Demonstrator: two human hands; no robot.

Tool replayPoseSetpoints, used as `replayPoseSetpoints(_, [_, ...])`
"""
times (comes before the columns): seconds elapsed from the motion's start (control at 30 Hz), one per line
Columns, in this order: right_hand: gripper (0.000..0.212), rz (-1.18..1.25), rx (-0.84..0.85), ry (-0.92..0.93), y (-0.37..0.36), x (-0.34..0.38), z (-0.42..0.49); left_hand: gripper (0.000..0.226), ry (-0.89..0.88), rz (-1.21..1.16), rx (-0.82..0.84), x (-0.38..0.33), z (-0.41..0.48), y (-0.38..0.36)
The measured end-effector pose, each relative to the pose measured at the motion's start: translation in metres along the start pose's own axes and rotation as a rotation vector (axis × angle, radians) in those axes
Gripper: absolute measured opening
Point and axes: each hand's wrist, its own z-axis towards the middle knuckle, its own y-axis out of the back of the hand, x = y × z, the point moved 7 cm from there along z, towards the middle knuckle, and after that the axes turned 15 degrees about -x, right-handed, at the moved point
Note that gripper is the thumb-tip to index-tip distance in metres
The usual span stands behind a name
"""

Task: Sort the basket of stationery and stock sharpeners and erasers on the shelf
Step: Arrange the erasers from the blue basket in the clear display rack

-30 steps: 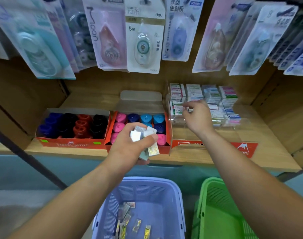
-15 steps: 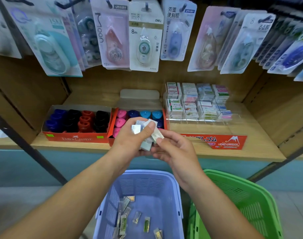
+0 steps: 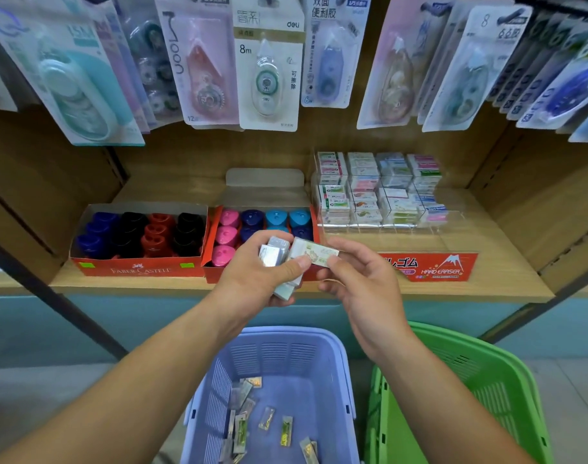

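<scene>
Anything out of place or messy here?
Nothing damaged. Small wrapped erasers lie scattered at all angles on the floor of the purple basket, unsorted. In the clear eraser rack, the rightmost stack looks stepped forward, less square than its neighbours.

The sharpener box (image 3: 262,226) is partly hidden by left hand (image 3: 252,279). The held erasers (image 3: 279,257) are mostly covered by fingers (image 3: 294,265). Both purple basket (image 3: 285,333) and green basket (image 3: 470,360) are cut by bottom edge. Print on stacked erasers (image 3: 376,192) cannot be read.

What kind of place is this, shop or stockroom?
Most likely a stationery shop: carded correction tapes hang on pegs, and open display boxes of sharpeners and a clear rack of boxed erasers sit on the wooden shelf.
</scene>
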Motion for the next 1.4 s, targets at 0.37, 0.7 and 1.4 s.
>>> replayPoseSetpoints(0.37, [0.026, -0.342, -0.191, 0.264, 0.072, 0.035, 0.091, 0.038, -0.004, 0.095, -0.001, 0.013, 0.013, -0.027])
replayPoseSetpoints(0.7, [0.021, -0.617, -0.372, 0.438, 0.114, 0.073, 0.211, 0.035, -0.005, 0.09, -0.033, 0.016, 0.033, -0.043])
replayPoseSetpoints(1.4, [0.016, -0.87, -0.277, 0.724, 0.07, 0.074, 0.172, 0.039, -0.025, 0.079, -0.013, 0.006, 0.032, -0.048])
